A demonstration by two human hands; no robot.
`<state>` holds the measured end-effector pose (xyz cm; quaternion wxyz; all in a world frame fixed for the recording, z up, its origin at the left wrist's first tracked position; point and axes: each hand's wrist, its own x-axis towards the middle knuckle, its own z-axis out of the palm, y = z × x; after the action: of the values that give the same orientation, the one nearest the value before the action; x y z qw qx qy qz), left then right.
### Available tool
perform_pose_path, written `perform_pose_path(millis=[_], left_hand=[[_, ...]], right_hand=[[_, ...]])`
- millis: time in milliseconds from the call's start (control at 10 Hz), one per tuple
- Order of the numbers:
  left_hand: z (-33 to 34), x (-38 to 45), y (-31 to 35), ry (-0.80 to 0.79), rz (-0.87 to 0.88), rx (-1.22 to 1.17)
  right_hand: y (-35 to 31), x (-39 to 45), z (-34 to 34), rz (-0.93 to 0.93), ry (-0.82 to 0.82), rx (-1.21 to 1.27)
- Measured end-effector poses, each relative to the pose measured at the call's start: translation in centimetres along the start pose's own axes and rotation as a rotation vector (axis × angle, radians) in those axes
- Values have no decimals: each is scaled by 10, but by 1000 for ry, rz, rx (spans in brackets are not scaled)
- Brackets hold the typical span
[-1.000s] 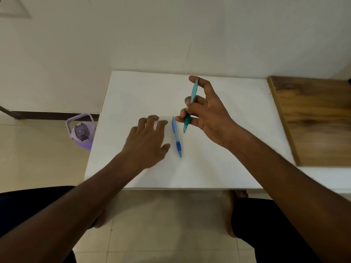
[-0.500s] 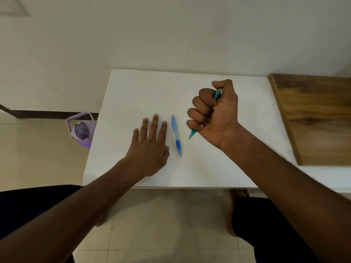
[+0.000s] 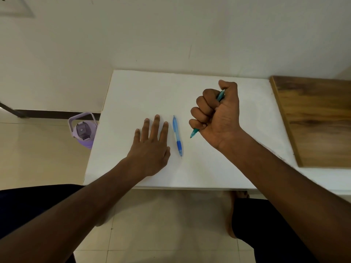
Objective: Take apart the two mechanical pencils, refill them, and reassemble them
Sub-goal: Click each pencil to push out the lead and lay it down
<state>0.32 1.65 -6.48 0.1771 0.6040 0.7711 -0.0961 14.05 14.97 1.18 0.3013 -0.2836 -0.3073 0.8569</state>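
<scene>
Right hand (image 3: 218,116) raised over the white table (image 3: 209,171), right of centre, closed in a fist around teal mechanical pencil (image 3: 194,133). Fingers (image 3: 201,100) curled fully over the barrel; thumb up at the rear end. Teal pencil tilted: tip protruding below the little finger, pointing down toward the near edge, upper end visible between index finger and thumb. Contact between tip and table: cannot tell.

Left hand (image 3: 150,149) flat on the table, palm down, fingers straight and slightly spread, holding nothing.

Blue mechanical pencil (image 3: 177,135) lying on the table between the two hands, just beside the left index finger, not touching it; dark blue grip and tip toward the near edge.

Wooden board (image 3: 313,120) on the table's right end. Lilac bottle (image 3: 83,131) on the floor beside the left edge.
</scene>
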Motion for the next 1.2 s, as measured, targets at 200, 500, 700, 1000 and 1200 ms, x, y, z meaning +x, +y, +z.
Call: perform_pose_path(millis=[200,500,700,1000,1200], left_hand=[[1,1,-1,3,2,-7],[5,4,-1,8,-1,-1],[7,5,-3,15,0,-8],[5,5,-2,19,-2,-13],[8,7,-2,31,-4,-14]], right_hand=[[0,-1,1,-18,-39,5],[0,-4,4,-14,-79,29],[2,-4,5,-7,-74,2],[4,-5,5,-5,-76,-8],[4,-6,6,-37,-101,-37]])
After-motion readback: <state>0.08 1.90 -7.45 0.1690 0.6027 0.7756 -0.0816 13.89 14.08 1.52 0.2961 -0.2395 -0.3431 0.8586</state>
